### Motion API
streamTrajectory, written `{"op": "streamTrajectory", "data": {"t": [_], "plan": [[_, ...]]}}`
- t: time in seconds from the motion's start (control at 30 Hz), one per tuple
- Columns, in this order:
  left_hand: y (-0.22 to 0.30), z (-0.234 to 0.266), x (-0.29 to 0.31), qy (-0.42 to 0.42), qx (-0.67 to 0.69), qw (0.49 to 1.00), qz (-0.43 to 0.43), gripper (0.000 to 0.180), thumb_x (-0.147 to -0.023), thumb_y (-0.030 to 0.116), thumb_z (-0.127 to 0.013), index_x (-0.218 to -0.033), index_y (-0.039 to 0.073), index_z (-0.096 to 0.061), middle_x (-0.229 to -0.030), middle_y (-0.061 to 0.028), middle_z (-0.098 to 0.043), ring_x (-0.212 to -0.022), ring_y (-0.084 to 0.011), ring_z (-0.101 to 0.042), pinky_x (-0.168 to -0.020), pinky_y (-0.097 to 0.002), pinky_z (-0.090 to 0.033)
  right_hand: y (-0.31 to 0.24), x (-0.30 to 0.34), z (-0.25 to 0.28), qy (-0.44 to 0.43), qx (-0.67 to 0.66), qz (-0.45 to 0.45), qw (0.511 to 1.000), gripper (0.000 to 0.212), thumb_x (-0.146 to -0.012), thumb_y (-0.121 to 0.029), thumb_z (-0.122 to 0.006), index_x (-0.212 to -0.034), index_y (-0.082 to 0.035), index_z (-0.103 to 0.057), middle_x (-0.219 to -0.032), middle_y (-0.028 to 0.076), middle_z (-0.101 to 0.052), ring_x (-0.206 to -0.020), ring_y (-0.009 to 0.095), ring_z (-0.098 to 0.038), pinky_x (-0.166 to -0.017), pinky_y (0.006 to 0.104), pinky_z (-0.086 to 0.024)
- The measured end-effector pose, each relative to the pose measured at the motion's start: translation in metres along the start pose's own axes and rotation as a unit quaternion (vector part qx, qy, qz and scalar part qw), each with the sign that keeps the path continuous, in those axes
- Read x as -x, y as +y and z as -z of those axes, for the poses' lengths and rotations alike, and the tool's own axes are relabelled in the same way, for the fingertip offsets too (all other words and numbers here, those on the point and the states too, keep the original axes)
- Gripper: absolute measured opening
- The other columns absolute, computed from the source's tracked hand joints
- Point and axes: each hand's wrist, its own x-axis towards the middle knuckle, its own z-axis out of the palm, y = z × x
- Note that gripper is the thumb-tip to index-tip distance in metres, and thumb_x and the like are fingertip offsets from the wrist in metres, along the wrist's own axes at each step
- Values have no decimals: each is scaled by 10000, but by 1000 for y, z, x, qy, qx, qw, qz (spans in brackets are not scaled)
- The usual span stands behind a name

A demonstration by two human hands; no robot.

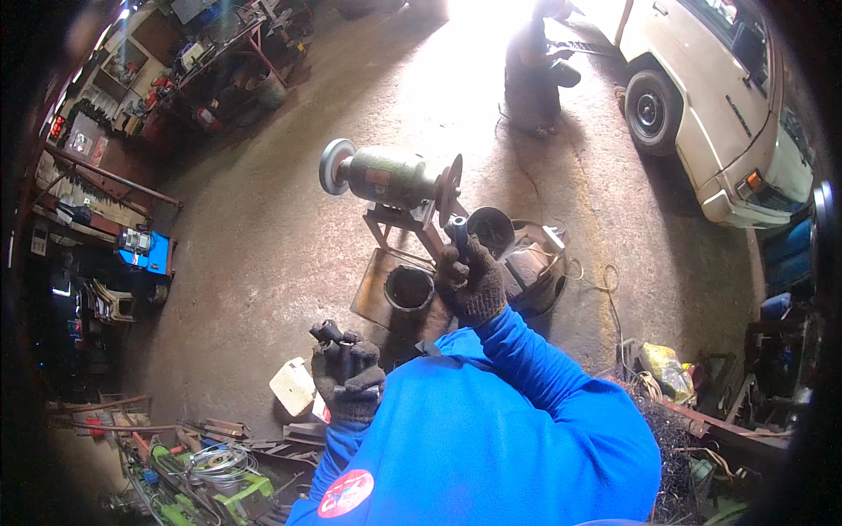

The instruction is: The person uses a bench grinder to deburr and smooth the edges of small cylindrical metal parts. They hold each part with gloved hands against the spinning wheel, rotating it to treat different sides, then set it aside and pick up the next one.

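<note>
My gloved left hand (345,375) is closed around several short dark metal cylinders (328,331), low at the front left of my body. My right hand (476,285), also gloved, grips one dark metal cylinder (459,230) upright, its hollow-looking end upward. That hand is just below the bench grinder (386,175), which stands on a metal frame. A pale round wheel (334,167) sits on the grinder's left end, a thin brown disc (451,186) on its right. Below the grinder is an open round container (409,287) on a brown plate.
A dark bucket (491,230) and a round tub (544,280) stand right of my right hand, with a cable on the floor. A white box (293,386) lies by my left hand. Scrap metal (219,473) fills the lower left. A person (531,79) and a van (728,114) are farther off.
</note>
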Motion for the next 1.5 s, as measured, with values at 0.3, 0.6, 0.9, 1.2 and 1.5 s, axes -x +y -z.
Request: {"op": "streamTrajectory", "data": {"t": [0.3, 0.6, 0.9, 1.2, 1.5], "plan": [[6, 8, -21, -4, -2, 998, 56, 465, -1110, 449, -637, -1450, 135, -689, -1365, -148, -699, -870, -229, -684, -599, -278, -579, -13, -4, 9, -86, -339, -68, 935, 533, -1096, -171, -720, -1599, -154, -546, -1200, 66, -650, -941, 158, -628, -802, 314, -572], [-21, 5, -61, 31, -74, 992, -94, 403, -1117, 376, -620, -1452, 187, -742, -1415, -174, -707, -1209, -308, -673, -580, -256, -604, -35, -37, 42, -32, -356, -127, 925, 439, -1112, -160, -692, -1539, -167, -592, -1219, 72, -681, -954, 162, -645, -806, 321, -590], [-39, 7, -90, 43, -108, 988, -101, 434, -1106, 379, -628, -1488, 200, -727, -1430, -179, -703, -1237, -305, -670, -613, -269, -603, -44, -73, 85, 17, -260, -122, 958, 438, -1126, -175, -685, -1531, -48, -579, -1221, 94, -702, -907, 152, -661, -805, 324, -597], [-64, 7, -111, 37, -104, 987, -113, 421, -1108, 364, -638, -1492, 216, -727, -1449, -114, -712, -1258, -294, -654, -619, -270, -578, -43, -97, 110, 50, -200, -159, 966, 377, -1123, -168, -691, -1470, -27, -655, -1140, 77, -727, -843, 138, -672, -725, 311, -590], [-60, 12, -112, 1, -118, 989, -86, 375, -1122, 300, -606, -1472, 244, -729, -1538, -67, -675, -1324, -258, -617, -678, -279, -595, -33, -114, 113, 132, -58, -164, 976, 376, -1069, -51, -678, -1441, -20, -631, -1139, 143, -752, -801, 191, -722, -688, 352, -649]]}}
